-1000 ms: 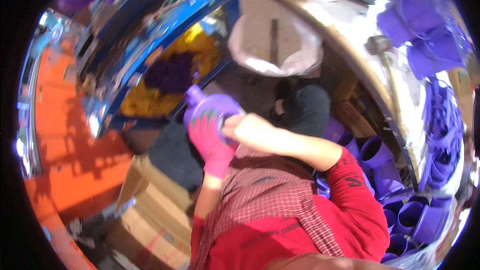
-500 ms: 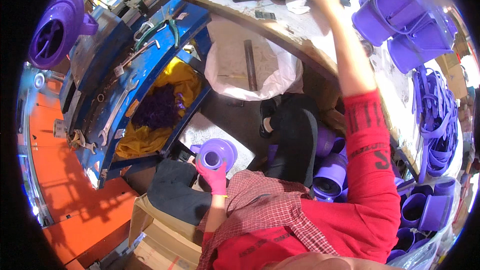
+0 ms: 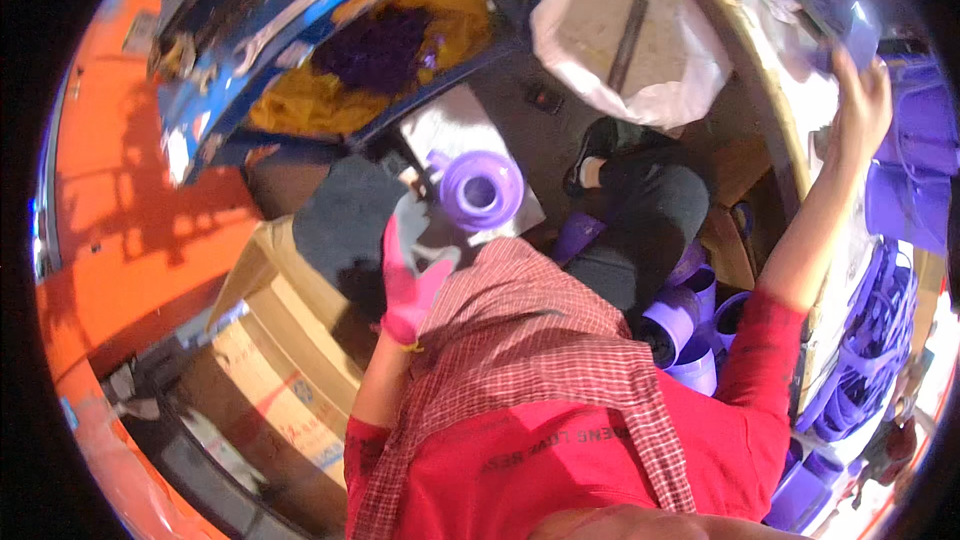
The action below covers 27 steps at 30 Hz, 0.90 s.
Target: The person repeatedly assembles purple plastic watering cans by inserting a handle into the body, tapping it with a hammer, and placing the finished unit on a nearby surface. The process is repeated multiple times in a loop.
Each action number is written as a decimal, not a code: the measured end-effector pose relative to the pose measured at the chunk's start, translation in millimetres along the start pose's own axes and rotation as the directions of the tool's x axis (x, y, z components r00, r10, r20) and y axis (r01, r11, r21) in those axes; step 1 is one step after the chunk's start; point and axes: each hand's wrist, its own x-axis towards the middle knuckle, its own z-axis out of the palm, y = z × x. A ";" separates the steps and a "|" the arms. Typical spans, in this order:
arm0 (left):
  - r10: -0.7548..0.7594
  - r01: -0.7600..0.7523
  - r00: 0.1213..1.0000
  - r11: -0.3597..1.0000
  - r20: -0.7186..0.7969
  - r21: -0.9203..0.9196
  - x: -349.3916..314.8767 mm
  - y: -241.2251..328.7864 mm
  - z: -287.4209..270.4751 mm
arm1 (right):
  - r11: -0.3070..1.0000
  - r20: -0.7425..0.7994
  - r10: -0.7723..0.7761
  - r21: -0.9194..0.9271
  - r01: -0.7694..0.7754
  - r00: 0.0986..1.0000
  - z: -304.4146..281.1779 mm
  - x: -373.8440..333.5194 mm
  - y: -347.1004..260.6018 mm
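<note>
A round purple plastic part (image 3: pixel 480 190) with a raised ring in its middle rests on a pale speckled board (image 3: pixel 455 120) in front of me. My left hand (image 3: pixel 412 265), in a pink glove with grey fingers, is beside it with thumb and fingers apart, holding nothing. At the upper right, my bare right hand (image 3: pixel 862 105) is raised over the workbench (image 3: pixel 800 155). Its fingers close on the lower edge of a shiny purplish piece (image 3: pixel 855 30); blur hides its exact kind.
A blue rack (image 3: pixel 200 125) with wrenches (image 3: pixel 265 45) stands at left, a yellow bag (image 3: pixel 300 105) inside. Ahead is a white-lined bin (image 3: pixel 660 105) with a dark rod. Purple housings (image 3: pixel 672 325) lie by my leg; purple straps (image 3: pixel 850 350) hang right. A cardboard box (image 3: pixel 290 340) sits lower left.
My left hand has let go of the round purple part and opened beside it. My right hand has drawn back from the far bench with a purplish piece. The view has shifted.
</note>
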 end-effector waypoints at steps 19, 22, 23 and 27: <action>-0.071 -0.099 0.983 0.563 0.168 0.821 57.2 -78.1 24.5 | 0.946 0.812 0.325 -0.273 -0.177 0.484 229.3 -312.0 86.6; -0.139 -0.028 0.983 0.531 0.120 0.847 49.8 -79.4 32.3 | 0.955 0.843 0.297 -0.269 -0.127 0.448 232.9 -307.2 92.4; -0.127 -0.034 0.985 0.525 0.118 0.851 49.6 -78.7 33.7 | 0.956 0.853 0.294 -0.273 -0.111 0.431 233.4 -306.7 93.3; -0.189 -0.010 0.975 0.501 0.121 0.865 53.0 -75.1 31.5 | 0.967 0.862 0.240 -0.252 -0.033 0.446 233.5 -305.4 92.9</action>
